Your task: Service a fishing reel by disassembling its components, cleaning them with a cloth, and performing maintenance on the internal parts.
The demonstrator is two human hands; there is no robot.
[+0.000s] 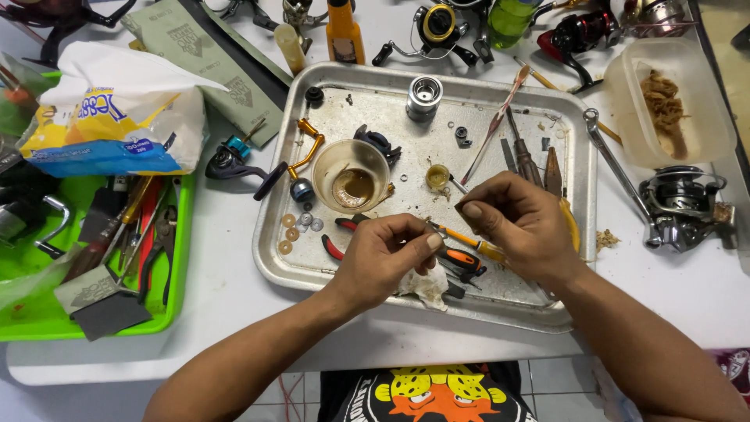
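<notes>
Pinched between both hands' grips, small part [447, 228] over tray [269, 234].

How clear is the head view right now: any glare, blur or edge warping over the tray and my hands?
Head view: even, bright light with soft shadows; mild sheen on the metal tray, nothing washed out. The left hand and right hand are sharp, though the small part pinched between them is too tiny to identify. Wide-lens curving bends the table edges, and the green tray looks skewed.
</notes>
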